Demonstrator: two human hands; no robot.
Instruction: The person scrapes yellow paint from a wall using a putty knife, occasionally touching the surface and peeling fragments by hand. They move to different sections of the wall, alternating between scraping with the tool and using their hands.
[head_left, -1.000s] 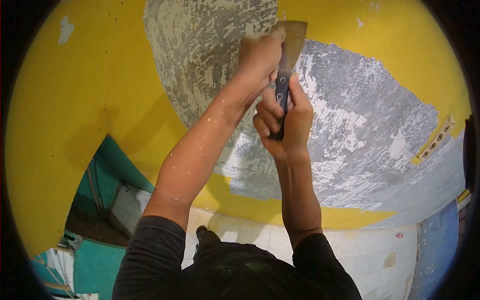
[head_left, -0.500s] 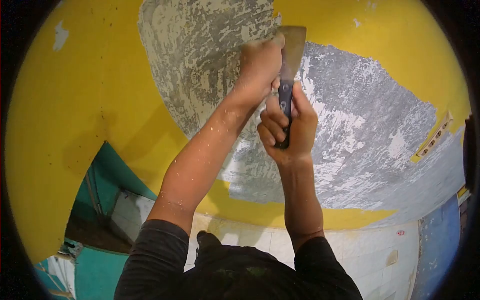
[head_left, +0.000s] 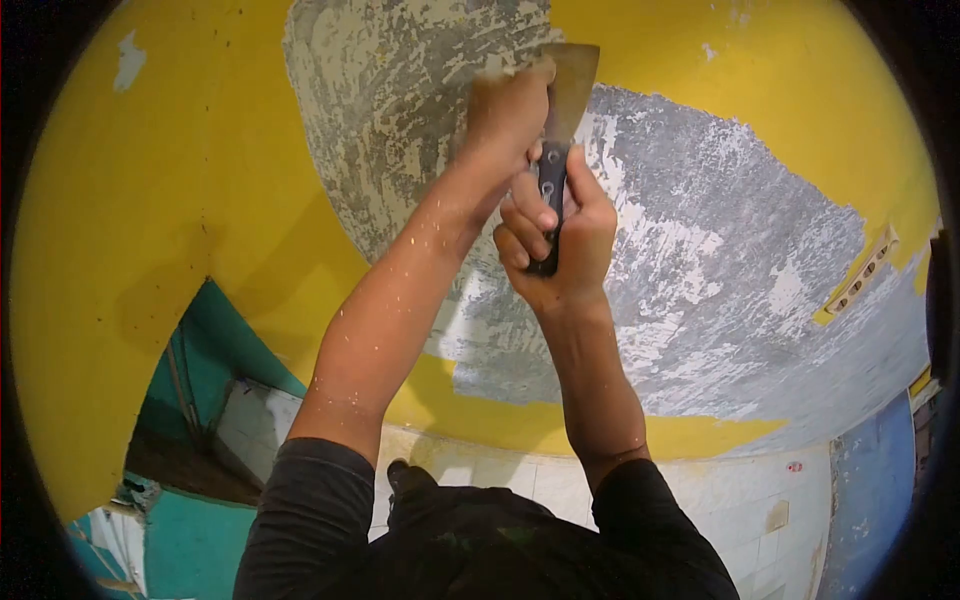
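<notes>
A scraper (head_left: pixel 573 90) with a wide metal blade and a black riveted handle points up against the wall. My right hand (head_left: pixel 565 225) is wrapped round its handle. My left hand (head_left: pixel 508 118) is closed at the left edge of the blade, with its fingers pressed on the metal near the handle. Behind both hands is a scraped grey and white patch (head_left: pixel 720 230) of wall, bordered by yellow paint (head_left: pixel 780 70). The blade's top edge lies over the yellow paint at the patch's upper border. Small pale flakes dot my left forearm.
A socket strip (head_left: pixel 863 272) is fixed to the wall at the right. At the lower left, a green surface (head_left: pixel 200 530) and a dark opening show past the wall's edge. White floor tiles (head_left: pixel 700 505) lie below, with a blue surface (head_left: pixel 870 490) at the lower right.
Both hands and the scraper have moved left and slightly up, and the blade leans a little more to the right. The camera view has shifted slightly.
</notes>
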